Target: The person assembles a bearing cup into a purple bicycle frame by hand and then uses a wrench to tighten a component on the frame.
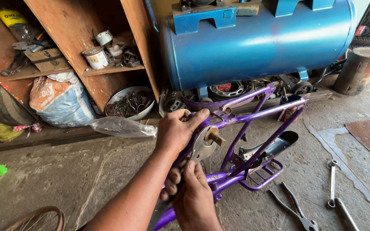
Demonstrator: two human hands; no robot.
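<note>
Gripping one flat silver wrench (202,147) set on a rusty axle stub (216,137), right hand (193,196) fingers closed round its handle, left hand (177,130) fingers clasping one purple bicycle frame (253,112) lying on the concrete floor (86,171), one pair of pliers (294,209) and two spanners (335,188) nearby, one blue tank (258,42) behind.

head view | worn on the person's head, looks down and forward over both forearms | close on the purple bicycle frame (253,128) at centre | faces a blue tank (258,42) and wooden shelves (73,38) at the back | concrete floor (65,171) fills the lower part | single view, nothing shared
</note>
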